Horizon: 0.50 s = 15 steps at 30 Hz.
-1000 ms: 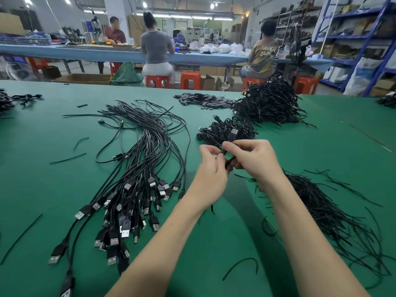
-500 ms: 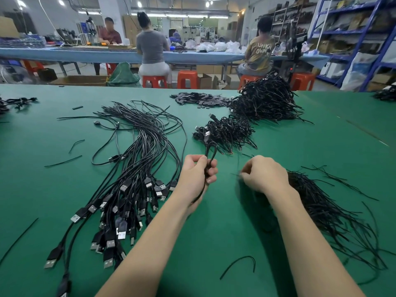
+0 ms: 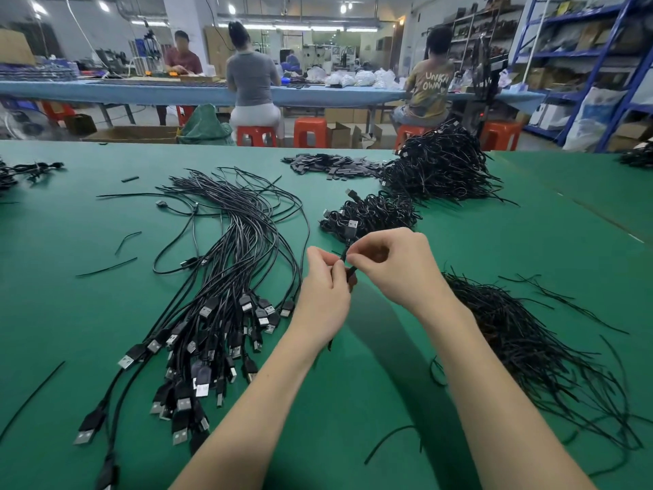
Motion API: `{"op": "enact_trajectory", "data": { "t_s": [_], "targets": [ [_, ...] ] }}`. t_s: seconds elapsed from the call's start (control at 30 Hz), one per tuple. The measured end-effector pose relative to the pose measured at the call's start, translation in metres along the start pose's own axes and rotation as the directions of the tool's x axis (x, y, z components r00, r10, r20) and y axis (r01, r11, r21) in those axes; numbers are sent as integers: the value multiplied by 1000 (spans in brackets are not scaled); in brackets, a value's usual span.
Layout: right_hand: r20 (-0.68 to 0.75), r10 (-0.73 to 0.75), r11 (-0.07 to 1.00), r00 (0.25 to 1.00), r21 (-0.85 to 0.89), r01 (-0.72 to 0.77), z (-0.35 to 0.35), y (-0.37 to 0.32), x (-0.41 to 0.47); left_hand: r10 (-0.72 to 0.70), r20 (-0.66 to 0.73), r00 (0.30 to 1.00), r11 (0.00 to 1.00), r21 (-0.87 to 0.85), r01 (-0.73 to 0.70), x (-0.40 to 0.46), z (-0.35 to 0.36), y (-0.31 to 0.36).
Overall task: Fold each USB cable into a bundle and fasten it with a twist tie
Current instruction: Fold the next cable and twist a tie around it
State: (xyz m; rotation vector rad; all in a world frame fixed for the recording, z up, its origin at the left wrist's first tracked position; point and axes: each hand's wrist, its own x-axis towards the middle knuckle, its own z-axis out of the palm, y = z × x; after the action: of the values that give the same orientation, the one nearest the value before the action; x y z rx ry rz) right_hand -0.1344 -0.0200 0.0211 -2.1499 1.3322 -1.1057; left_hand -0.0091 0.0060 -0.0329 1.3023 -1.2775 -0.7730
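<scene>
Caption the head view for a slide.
Both hands, left and right, pinch a folded USB cable over the green table.

Beyond the green work table (image 3: pixel 88 313) stands a long blue-topped bench (image 3: pixel 141 90) with orange stools (image 3: pixel 311 130) beside it. Blue metal shelving (image 3: pixel 622 47) lines the right wall. Ceiling lights (image 3: pixel 231 9) glow overhead; cardboard boxes (image 3: pixel 130 134) sit on the floor.
</scene>
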Motion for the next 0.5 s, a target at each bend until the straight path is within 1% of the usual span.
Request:
{"op": "enact_trajectory", "data": {
  "t_s": [0.03,0.1,0.13,0.23,0.33,0.4,0.5],
  "targets": [
    [-2,-24,1000,1000,-7,24,2,-1,-1,21,-5,1000,999,36,-21,0,0,0],
    [12,-49,998,999,-29,49,3,-2,-2,21,4,1000,999,44,-21,0,-1,1],
    [26,-52,998,998,-39,53,3,-2,-2,-5,14,1000,1000,15,5,0,-2,1],
    [64,-59,997,996,-40,62,0,0,-3,-110,32,993,983,-147,114,2,-1,4],
    [87,-84,995,993,-41,88,-2,-1,-4,-161,11,987,959,-233,159,4,0,6],
    [85,-62,998,994,22,60,0,-1,-4,-179,-5,984,940,-295,170,6,0,6],
    [91,46,980,995,189,-63,0,-2,-4,-192,-41,981,929,-329,168,8,-2,4]
  ]
}}
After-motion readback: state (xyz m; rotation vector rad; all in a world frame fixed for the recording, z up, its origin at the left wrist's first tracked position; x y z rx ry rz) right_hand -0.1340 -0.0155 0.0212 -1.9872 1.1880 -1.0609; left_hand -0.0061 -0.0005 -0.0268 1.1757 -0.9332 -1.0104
